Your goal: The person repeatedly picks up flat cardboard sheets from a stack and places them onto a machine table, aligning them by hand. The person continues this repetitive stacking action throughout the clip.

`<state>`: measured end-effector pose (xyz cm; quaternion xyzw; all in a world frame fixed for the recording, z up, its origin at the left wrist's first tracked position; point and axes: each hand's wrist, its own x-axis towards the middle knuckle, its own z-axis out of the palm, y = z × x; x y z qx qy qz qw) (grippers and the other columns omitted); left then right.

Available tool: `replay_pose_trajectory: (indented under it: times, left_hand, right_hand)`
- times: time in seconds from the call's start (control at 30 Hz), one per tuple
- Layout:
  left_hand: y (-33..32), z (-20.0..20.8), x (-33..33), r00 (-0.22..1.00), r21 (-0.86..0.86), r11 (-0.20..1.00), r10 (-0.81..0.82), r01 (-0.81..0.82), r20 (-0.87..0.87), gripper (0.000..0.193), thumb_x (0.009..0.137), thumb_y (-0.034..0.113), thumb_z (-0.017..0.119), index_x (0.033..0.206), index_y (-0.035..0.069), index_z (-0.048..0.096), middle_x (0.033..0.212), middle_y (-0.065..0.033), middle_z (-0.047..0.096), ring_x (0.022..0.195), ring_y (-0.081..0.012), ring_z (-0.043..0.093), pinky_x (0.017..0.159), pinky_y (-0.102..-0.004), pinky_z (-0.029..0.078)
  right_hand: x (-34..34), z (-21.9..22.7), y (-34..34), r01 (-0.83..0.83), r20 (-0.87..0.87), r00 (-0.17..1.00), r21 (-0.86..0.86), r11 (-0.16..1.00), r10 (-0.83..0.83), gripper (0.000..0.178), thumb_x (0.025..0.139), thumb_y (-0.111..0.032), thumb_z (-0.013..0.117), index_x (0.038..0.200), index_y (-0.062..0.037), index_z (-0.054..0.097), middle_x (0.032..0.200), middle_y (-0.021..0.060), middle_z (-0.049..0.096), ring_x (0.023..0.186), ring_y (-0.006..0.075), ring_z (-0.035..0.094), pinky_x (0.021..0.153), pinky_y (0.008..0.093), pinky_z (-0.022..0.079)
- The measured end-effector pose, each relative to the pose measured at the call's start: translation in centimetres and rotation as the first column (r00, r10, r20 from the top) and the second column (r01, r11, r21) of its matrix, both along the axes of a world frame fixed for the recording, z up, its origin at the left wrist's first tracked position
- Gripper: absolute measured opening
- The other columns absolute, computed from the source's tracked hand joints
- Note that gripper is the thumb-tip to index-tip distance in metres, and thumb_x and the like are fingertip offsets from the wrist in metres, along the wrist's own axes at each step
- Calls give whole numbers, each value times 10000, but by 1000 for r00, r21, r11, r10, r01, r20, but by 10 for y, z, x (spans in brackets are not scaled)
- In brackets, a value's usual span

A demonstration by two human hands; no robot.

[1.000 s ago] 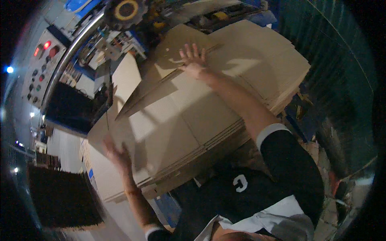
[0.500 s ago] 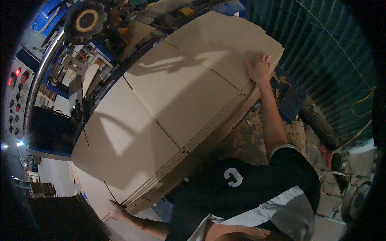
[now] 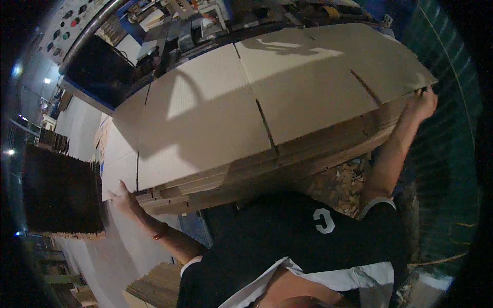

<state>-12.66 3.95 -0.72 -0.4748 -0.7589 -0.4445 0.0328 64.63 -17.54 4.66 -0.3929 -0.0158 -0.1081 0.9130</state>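
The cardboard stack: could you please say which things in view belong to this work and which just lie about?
In the work:
top cardboard sheet, with the right hand at one end, left hand at the other
stack of sheets beneath

Apparently just lying about:
loose scraps
dark stack at left
cardboard pile at lower edge

Item ct., work area
L hand (image 3: 126,201) + R hand (image 3: 423,105): 2; cardbd. top sheet (image 3: 303,97): 1; its slots (image 3: 264,120): 6 (3 far edge, 3 near); stack below (image 3: 328,149): 1, layer qty. unclear; ctrl. panel (image 3: 67,25): 1.
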Motion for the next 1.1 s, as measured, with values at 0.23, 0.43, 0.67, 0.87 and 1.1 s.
replay_pose_trajectory:
  times: [0.23,0.43,0.67,0.87,1.1]
  left_hand:
    - [45,17,-36,265,548,818,-575,172,774,378,833,176,602,1131,-38,507,1049,-148,570,910,-213,569,752,-349,498]
    - [-9,28,-7,615,295,820,-565,490,549,407,794,84,621,1170,-22,505,1122,-139,575,1012,-262,552,911,-390,424]
    - [-73,13,125,358,-268,402,-912,875,-198,510,765,20,567,1267,93,509,1359,-121,433,1290,-281,365,1061,-409,265]
    - [-62,23,145,138,-537,326,-923,779,-360,450,822,25,465,1262,108,509,1356,-115,432,1277,-307,372,1060,-446,264]
    - [-20,19,152,175,-469,372,-894,801,-412,478,817,65,486,1293,107,473,1356,-140,422,1266,-327,376,1050,-458,270]
  right_hand:
    - [38,31,-28,-67,262,888,-738,671,377,363,802,-47,557,1152,42,518,1183,125,543,1060,208,515,878,348,414]
    - [-152,40,-72,113,584,795,-411,904,166,543,789,13,556,1299,69,379,1293,156,465,1152,233,467,984,337,343]
    - [-244,-42,-36,520,287,-175,-785,336,942,254,736,-93,618,984,-135,657,1146,55,610,1113,274,545,927,430,426]
    - [-232,-45,-14,509,268,-260,-778,368,928,410,695,-176,667,1101,-163,609,1234,43,552,1158,283,499,957,445,389]
    - [-199,-48,53,662,149,-243,-697,276,959,555,734,-429,611,1234,-206,520,1397,32,379,1289,290,329,1024,475,292]
